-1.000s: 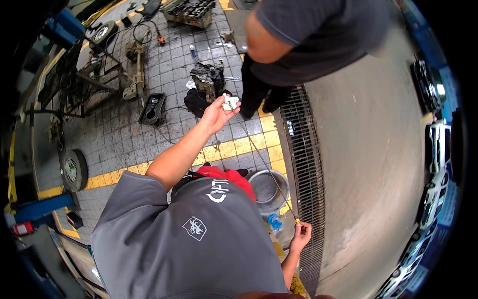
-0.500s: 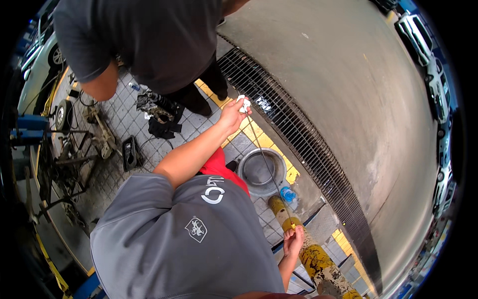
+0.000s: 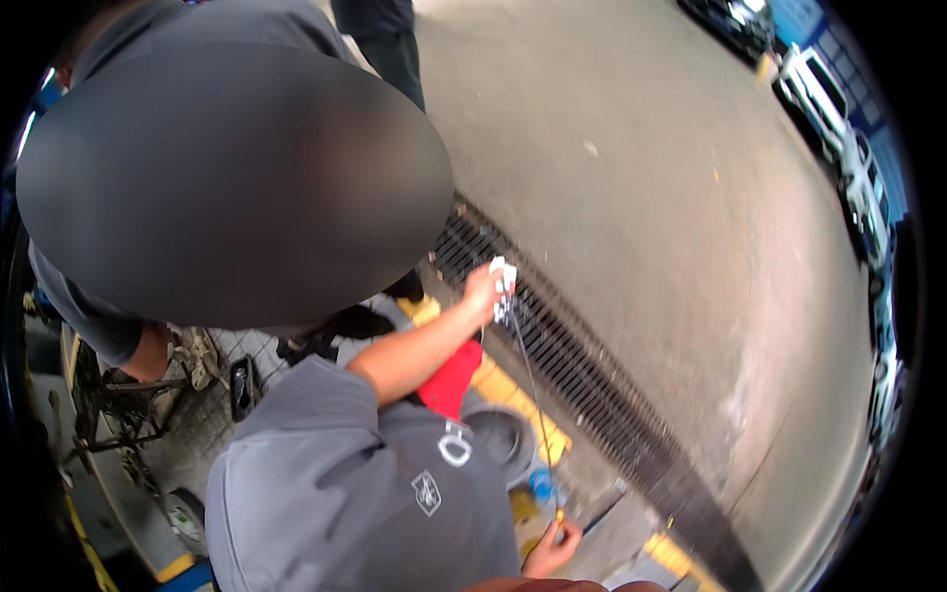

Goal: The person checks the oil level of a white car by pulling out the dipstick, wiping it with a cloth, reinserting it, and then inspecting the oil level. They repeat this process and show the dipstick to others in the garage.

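A long thin dipstick (image 3: pixel 534 395) runs slanting between my two hands. My left hand (image 3: pixel 481 296), out ahead over the floor grate, is closed on a crumpled white wipe (image 3: pixel 504 270) at the dipstick's far end. Whether the wipe goes all the way round the rod, I cannot tell. Nearer to me on the right, my right hand (image 3: pixel 552 553) pinches the dipstick's yellow handle (image 3: pixel 559 515). Red fabric (image 3: pixel 452 383) shows below my left forearm.
A person in a dark shirt (image 3: pixel 89 286) stands close at the left, another person's leg (image 3: pixel 390 59) behind. A drain grate (image 3: pixel 592 370) crosses the floor beside a yellow line (image 3: pixel 513 398). A round grey basin (image 3: pixel 498 434) and blue item (image 3: pixel 541 483) lie near me; cars (image 3: pixel 819 89) stand far right.
The view has shifted, and the person in the dark shirt now fills more of the left side. Both my hands keep hold of the dipstick, with the wipe still at its far end.
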{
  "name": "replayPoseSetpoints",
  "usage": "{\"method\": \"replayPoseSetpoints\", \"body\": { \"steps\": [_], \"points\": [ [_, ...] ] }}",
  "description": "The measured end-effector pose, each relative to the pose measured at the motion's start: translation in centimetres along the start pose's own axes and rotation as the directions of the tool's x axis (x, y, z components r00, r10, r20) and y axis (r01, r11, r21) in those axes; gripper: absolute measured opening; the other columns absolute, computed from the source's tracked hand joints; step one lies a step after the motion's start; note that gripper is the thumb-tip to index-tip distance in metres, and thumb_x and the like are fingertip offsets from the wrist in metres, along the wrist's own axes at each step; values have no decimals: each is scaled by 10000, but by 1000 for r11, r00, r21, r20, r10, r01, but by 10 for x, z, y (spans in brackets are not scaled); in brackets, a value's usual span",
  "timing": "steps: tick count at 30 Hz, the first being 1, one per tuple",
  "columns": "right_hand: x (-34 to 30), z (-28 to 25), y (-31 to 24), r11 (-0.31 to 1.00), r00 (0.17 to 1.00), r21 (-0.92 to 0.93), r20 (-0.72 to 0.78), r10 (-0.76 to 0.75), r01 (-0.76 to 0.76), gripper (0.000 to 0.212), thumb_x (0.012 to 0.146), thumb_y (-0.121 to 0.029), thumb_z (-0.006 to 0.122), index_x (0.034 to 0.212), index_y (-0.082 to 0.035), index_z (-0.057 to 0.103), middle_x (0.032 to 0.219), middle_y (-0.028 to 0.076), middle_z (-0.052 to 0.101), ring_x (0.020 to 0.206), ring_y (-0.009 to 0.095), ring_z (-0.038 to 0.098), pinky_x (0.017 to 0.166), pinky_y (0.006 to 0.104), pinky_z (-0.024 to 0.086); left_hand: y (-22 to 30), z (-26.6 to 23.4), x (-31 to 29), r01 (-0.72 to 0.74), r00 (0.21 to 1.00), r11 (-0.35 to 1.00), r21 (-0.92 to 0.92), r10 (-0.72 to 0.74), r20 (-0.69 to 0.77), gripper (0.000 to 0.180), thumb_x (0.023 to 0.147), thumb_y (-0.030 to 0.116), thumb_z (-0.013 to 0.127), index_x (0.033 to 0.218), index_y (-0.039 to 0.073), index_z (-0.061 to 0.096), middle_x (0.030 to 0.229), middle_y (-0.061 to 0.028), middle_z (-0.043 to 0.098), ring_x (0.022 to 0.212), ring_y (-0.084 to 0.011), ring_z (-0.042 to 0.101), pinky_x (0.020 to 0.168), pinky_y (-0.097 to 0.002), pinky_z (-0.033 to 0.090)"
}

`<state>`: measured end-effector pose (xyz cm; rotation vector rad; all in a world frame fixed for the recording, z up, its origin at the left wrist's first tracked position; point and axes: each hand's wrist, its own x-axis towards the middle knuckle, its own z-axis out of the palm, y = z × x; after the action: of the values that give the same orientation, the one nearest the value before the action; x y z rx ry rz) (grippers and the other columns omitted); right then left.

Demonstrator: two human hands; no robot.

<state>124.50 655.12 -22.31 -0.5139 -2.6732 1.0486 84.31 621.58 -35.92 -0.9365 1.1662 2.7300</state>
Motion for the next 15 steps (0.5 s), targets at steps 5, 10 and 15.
{"method": "replayPoseSetpoints", "body": {
  "steps": [5,10,15],
  "points": [
    [122,34,-32,980,980,83,100,174,-182,246,932,-233,618,989,5,620,867,118,622,802,243,592,785,371,500,32,62,87,33,995,999,14,-32,-90,163,993,177,506,1041,38,576,905,-62,618,724,-159,589,627,-306,537],
    [212,36,-41,953,938,23,180,295,-304,162,911,-186,620,952,-30,621,857,102,627,758,248,580,748,360,494,80,116,141,4,997,997,-81,2,73,219,1013,219,471,1108,43,561,990,-93,636,838,-188,637,745,-335,556],
    [327,30,-7,982,782,-51,597,178,-185,225,957,-302,541,981,-95,626,959,113,649,821,284,599,751,433,498,110,158,189,-92,994,993,-78,97,54,234,1009,212,472,1143,34,545,999,-98,632,820,-191,632,725,-335,554]
  ]
}}
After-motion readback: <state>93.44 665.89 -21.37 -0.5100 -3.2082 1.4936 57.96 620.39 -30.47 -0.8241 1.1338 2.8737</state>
